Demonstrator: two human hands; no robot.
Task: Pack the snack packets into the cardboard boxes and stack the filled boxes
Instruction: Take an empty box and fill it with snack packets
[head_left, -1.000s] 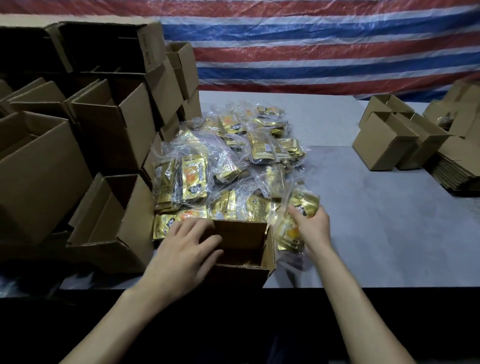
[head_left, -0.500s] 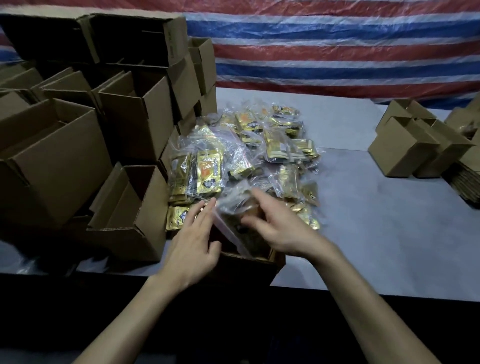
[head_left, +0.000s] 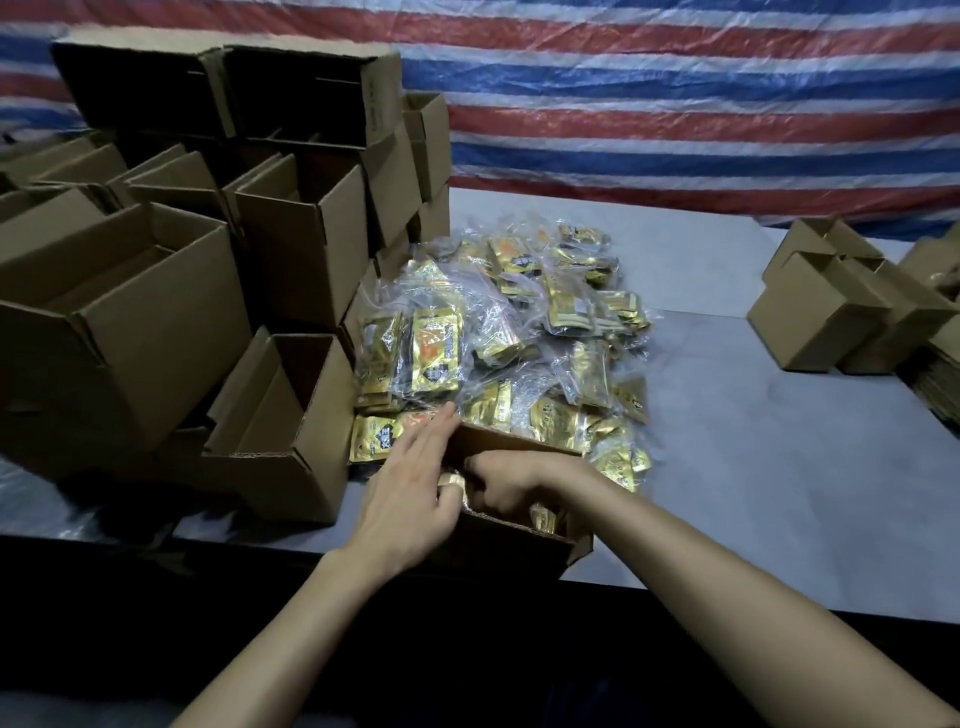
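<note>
Your left hand (head_left: 410, 499) lies flat, fingers straight and together, along the left rim of the open box (head_left: 519, 447) at the near edge of the table (head_left: 753, 467). Your right hand (head_left: 501, 480) is down inside that box with its fingers curled; whether they grip a packet or only press on one cannot be told, since the fingertips are hidden. One gold packet (head_left: 543, 517) stands against the near wall of the box, and another glints between your two hands; the loose heap of snack packets (head_left: 519, 332) lies just beyond, touching the box's far wall.

The main risk is probably the box's position. Its near right corner seems to reach the table's lip, so a hard downward push from your right hand could tip it toward you and spill what is already in; keep the left hand braced on the rim. The packet standing on edge may ride up and foul the flaps when you close them; lay it flat first. The packets sit in slippery clear bags, so dragging one from the foot of the heap could bring several sliding over the far wall, or off toward the bare table on the right; lift rather than pull.

The empty carton (head_left: 291, 415) lies on its side just beside your left wrist, under a leaning stack of cartons (head_left: 156, 322). A wide sweep of the elbow could knock it, and the stack looks none too steady.
</note>
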